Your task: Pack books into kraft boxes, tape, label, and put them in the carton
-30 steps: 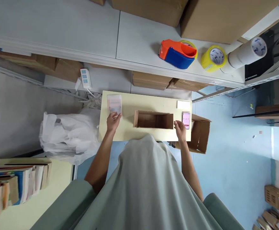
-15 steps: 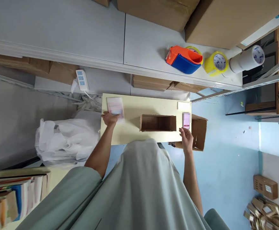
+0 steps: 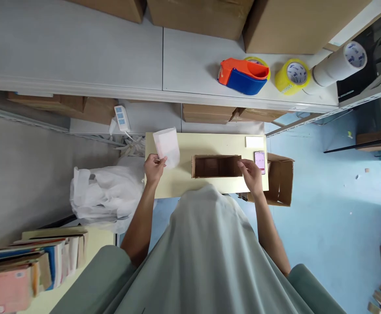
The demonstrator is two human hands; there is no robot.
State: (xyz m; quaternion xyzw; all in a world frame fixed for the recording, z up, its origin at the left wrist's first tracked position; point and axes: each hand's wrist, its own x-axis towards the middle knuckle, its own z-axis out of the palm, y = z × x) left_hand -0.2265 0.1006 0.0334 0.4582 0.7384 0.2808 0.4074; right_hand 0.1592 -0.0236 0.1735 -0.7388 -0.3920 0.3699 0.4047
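My left hand (image 3: 154, 169) pinches the lower edge of a thin, translucent white sheet or pouch (image 3: 167, 147), which is raised at a tilt over the left end of the cream table (image 3: 174, 187). A narrow, open-topped cardboard box (image 3: 210, 174) stands mid-table, and its inside looks dark. My right hand (image 3: 251, 175) is at the right end of this box, with loosely bent fingers over or against its rim; I see nothing held in them. Just right of that hand lies a phone (image 3: 260, 161) with a lit pink screen.
A small white card or pad (image 3: 254, 142) lies at the table's far right. The shelf above bears an orange-blue tape dispenser (image 3: 243, 76) and yellow tape (image 3: 291, 77). A larger open carton (image 3: 280, 181) stands right of the table, a white plastic bag (image 3: 103, 192) left.
My left hand has lifted the white sheet or pouch from the table. My right hand has moved left from beside the phone to the box's right end. The view has shifted slightly.
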